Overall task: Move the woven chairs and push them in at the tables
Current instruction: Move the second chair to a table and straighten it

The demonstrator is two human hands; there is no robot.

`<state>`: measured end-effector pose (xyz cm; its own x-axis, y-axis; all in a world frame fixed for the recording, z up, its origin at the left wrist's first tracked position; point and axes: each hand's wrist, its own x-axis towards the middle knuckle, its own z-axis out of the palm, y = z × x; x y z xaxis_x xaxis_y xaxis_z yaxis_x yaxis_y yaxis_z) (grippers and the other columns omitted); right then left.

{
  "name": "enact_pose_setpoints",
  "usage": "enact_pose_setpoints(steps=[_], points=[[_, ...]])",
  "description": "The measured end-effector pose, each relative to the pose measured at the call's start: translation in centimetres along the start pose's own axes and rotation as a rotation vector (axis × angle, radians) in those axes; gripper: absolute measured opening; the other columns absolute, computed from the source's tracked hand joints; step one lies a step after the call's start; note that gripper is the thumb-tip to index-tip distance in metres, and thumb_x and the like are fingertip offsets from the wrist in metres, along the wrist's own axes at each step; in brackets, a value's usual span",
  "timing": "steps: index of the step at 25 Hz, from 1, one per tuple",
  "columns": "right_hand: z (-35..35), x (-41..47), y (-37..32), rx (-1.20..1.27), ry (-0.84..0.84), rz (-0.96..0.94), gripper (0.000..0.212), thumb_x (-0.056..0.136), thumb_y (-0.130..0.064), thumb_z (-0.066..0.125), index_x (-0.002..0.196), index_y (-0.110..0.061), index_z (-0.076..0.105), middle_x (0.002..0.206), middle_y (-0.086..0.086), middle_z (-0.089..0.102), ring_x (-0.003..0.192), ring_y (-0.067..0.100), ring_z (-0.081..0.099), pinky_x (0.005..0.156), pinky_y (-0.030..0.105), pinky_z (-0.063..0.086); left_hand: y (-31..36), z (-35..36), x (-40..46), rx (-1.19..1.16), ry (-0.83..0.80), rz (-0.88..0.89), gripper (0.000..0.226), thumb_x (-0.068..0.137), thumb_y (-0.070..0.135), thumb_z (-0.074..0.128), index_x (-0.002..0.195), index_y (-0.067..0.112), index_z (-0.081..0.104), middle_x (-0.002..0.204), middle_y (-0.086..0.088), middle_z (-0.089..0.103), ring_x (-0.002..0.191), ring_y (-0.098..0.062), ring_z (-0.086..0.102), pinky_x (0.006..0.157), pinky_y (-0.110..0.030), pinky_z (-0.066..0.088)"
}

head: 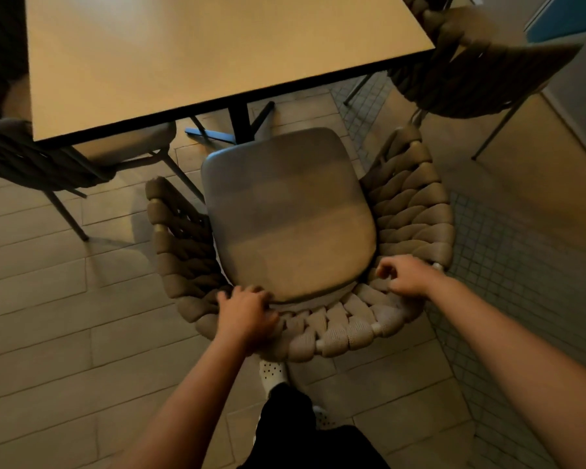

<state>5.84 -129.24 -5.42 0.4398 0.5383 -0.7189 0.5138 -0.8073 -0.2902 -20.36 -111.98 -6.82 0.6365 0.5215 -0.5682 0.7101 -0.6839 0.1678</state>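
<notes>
A woven chair (410,211) with a thick braided beige back and a grey seat cushion (285,211) stands right below me, facing a light square table (197,55). The cushion's front edge lies just short of the table's near edge. My left hand (246,314) grips the woven backrest at its left rear. My right hand (406,277) holds the backrest's rim at the right rear, fingers curled over the braid.
A second woven chair (41,160) sits tucked at the table's left corner. A third woven chair (471,72) stands at the table's right side. The table's black pedestal base (237,126) is under the near edge. My leg and dotted sock (273,374) are behind the chair.
</notes>
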Motion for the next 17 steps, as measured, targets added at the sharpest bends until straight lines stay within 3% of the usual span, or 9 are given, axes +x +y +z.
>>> enact_pose_setpoints(steps=[3, 5, 7, 10, 12, 14, 17], points=[[-2.4, 1.2, 0.5, -0.134, 0.434, 0.005, 0.031, 0.078, -0.012, 0.055, 0.107, -0.022, 0.059, 0.119, 0.007, 0.055, 0.111, 0.027, 0.047, 0.090, 0.041, 0.045, -4.4, -1.2, 1.0, -0.098, 0.250, -0.405, 0.054, 0.081, 0.043, 0.058, 0.132, 0.031, 0.046, 0.150, -0.008, 0.023, 0.138, -0.033, 0.017, 0.109, -0.058, 0.018], [-3.6, 2.0, 1.3, -0.190, 0.463, 0.142, 0.039, 0.079, -0.014, 0.056, 0.117, -0.020, 0.054, 0.131, 0.011, 0.043, 0.122, 0.032, 0.033, 0.096, 0.042, 0.036, -6.2, -1.5, 1.1, -0.179, 0.264, -0.552, 0.066, 0.079, 0.038, 0.062, 0.139, 0.029, 0.035, 0.150, -0.007, 0.008, 0.139, -0.037, 0.006, 0.112, -0.057, 0.016], [-4.3, 2.4, 2.4, -0.182, 0.436, 0.247, 0.048, 0.081, -0.017, 0.057, 0.127, -0.020, 0.046, 0.140, 0.012, 0.030, 0.128, 0.034, 0.022, 0.101, 0.045, 0.032, -6.5, -1.1, 1.0, -0.223, 0.290, -0.551, 0.076, 0.079, 0.033, 0.063, 0.144, 0.028, 0.024, 0.148, -0.003, -0.003, 0.139, -0.037, 0.004, 0.113, -0.053, 0.018], [-4.7, 2.9, 4.2, -0.134, 0.491, 0.245, 0.066, 0.081, -0.016, 0.061, 0.140, -0.020, 0.031, 0.150, 0.010, 0.013, 0.134, 0.035, 0.014, 0.104, 0.048, 0.031, -5.6, -0.8, 0.8, -0.466, 0.391, -0.596, 0.087, 0.080, 0.015, 0.062, 0.148, 0.031, 0.010, 0.152, -0.005, -0.009, 0.138, -0.038, 0.016, 0.109, -0.049, 0.033], [-4.6, 3.3, 5.1, 0.112, 0.522, 0.286, 0.084, 0.081, -0.014, 0.066, 0.147, -0.017, 0.015, 0.155, 0.014, 0.006, 0.137, 0.039, 0.018, 0.105, 0.049, 0.030, -5.3, -1.1, 0.7, -0.751, 0.430, -0.709, 0.098, 0.080, 0.004, 0.061, 0.148, 0.037, -0.001, 0.154, -0.012, -0.003, 0.134, -0.041, 0.029, 0.104, -0.050, 0.040], [-4.6, 4.0, 5.6, 0.412, 0.505, 0.385, 0.093, 0.079, -0.011, 0.069, 0.148, -0.011, 0.005, 0.153, 0.023, 0.017, 0.134, 0.043, 0.028, 0.105, 0.049, 0.031, -5.6, -0.9, 0.6, -0.882, 0.442, -0.766, 0.103, 0.081, 0.004, 0.062, 0.147, 0.040, -0.008, 0.149, -0.021, 0.019, 0.126, -0.043, 0.041, 0.100, -0.053, 0.043], [-4.5, 5.0, 6.1, 0.480, 0.539, 0.462, 0.083, 0.077, -0.010, 0.072, 0.141, 0.000, 0.021, 0.142, 0.029, 0.035, 0.127, 0.045, 0.038, 0.101, 0.049, 0.037, -6.0, -0.6, 0.7, -0.900, 0.460, -0.758, 0.104, 0.080, 0.007, 0.063, 0.145, 0.043, -0.009, 0.139, -0.022, 0.032, 0.117, -0.042, 0.048, 0.093, -0.053, 0.047]])
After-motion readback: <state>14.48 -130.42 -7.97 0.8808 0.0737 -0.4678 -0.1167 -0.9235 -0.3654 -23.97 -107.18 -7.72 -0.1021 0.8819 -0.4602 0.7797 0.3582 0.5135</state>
